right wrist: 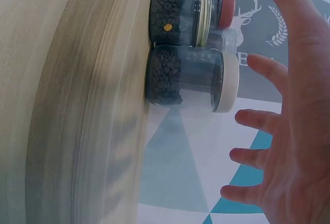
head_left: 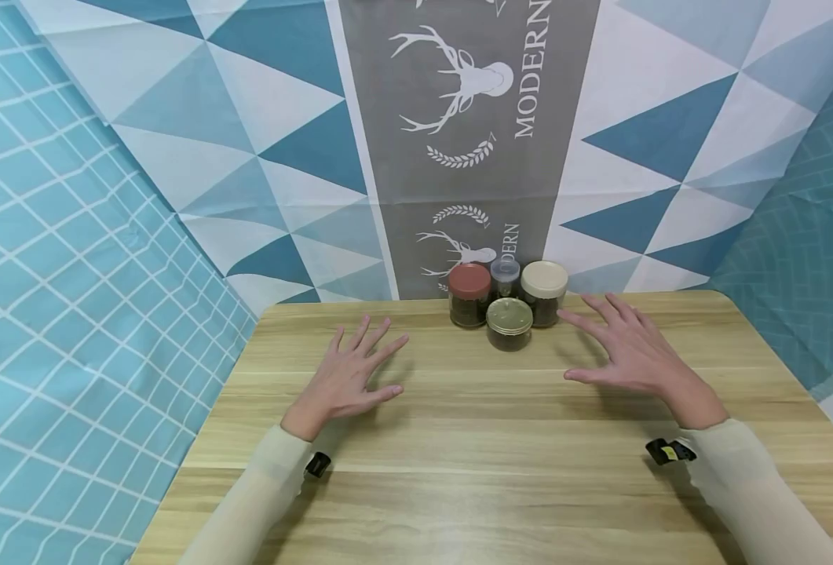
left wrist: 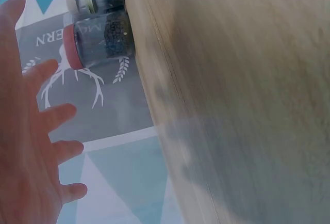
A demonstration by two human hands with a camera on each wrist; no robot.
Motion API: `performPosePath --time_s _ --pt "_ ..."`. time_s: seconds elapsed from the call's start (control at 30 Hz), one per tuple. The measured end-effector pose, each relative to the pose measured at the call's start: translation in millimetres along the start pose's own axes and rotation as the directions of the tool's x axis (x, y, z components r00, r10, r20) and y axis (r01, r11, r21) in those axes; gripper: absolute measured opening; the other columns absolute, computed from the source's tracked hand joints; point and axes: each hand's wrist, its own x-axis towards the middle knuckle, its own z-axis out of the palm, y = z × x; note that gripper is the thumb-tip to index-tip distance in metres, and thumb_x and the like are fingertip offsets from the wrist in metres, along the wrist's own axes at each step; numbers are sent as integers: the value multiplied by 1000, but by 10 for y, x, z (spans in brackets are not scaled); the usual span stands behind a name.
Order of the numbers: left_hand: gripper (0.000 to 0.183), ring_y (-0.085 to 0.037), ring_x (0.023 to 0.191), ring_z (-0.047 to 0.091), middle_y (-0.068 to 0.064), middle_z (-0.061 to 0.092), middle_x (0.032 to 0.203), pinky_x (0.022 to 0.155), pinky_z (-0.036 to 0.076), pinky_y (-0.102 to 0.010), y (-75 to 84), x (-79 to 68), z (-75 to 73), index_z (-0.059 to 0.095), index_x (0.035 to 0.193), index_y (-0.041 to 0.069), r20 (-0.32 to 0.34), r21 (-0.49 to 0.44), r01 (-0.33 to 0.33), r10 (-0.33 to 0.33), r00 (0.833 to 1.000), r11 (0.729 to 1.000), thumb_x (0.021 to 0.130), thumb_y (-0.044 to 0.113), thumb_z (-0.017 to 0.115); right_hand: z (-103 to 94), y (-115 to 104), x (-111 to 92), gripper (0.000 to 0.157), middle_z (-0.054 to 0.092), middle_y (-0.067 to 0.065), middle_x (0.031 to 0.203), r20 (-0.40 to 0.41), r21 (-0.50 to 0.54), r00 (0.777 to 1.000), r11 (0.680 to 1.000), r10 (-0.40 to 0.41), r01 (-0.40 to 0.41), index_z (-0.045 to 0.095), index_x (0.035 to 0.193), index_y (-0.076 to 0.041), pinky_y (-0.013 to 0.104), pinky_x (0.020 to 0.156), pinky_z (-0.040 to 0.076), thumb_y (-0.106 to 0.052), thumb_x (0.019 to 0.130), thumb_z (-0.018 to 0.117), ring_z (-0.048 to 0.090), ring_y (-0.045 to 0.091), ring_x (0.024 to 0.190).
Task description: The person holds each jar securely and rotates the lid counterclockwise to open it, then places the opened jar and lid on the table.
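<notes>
At the left of the wooden table (head_left: 458, 439), the left hand (head_left: 348, 373) is spread wide above the surface, its nearest jar being the red-lidded jar (head_left: 469, 298), which stands upright ahead and to its right, well apart. Continuing right, the small translucent-lidded jar (head_left: 505, 271) stands behind the gold-lidded jar (head_left: 509, 318), followed by the cream-lidded jar (head_left: 544, 284). At the right, the right hand (head_left: 628, 349) is likewise spread wide, its index fingertip near the cream-lidded jar.
</notes>
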Motion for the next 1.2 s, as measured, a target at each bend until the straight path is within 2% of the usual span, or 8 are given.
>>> performPosePath --time_s 0.13,0.3,0.37,0.57,0.8,1.07,1.2 --pt "107 -52 171 30 -15 36 185 131 27 -86 3 -4 10 41 175 34 6 -6 3 -3 1000 1000 97 99 7 -1 0 9 99 41 23 177 12 7 1000 1000 9 -10 51 168 -32 90 115 38 -71 84 85 35 62 161" --pt "88 -52 171 31 -14 36 185 130 28 -87 10 -17 12 40 176 34 18 -22 4 -4 1000 1000 104 86 40 -32 -1 53 98 40 25 178 23 6 1000 1000 15 -15 52 168 -30 90 118 37 -71 85 84 34 63 161" --pt "86 -51 171 31 -14 36 185 128 31 -87 11 -24 14 39 176 35 20 -27 4 -4 1000 1000 104 79 49 -66 -1 91 98 39 26 178 22 4 1000 1000 14 -14 51 168 -29 89 119 37 -70 85 85 34 63 161" --pt "85 -52 170 34 -13 34 186 126 36 -86 13 -30 20 39 176 35 17 -34 0 1 1000 999 105 80 48 -200 3 226 99 39 26 178 -12 -12 1000 1000 12 -12 53 168 -29 88 114 41 -67 83 87 38 62 159" --pt "85 -53 169 36 -13 34 186 125 37 -85 19 -31 29 40 176 34 20 -29 4 -4 1000 1000 101 65 65 -270 -25 371 103 37 24 180 -25 -22 999 1000 22 -22 47 172 -34 87 104 49 -70 84 86 38 60 159" --pt "84 -53 170 35 -13 34 186 126 38 -84 26 -28 50 40 176 34 21 -38 14 -13 1000 999 101 66 64 -343 -39 605 101 38 25 179 -55 -12 996 998 66 -67 46 172 -31 76 85 60 -65 86 88 43 60 156" --pt "84 -52 170 34 -14 34 186 126 38 -84 29 -25 73 41 176 33 26 -41 18 -17 1000 999 102 66 63 -383 -59 737 98 36 23 180 -38 12 992 993 121 -120 45 173 -33 80 82 59 -68 90 84 41 58 157"
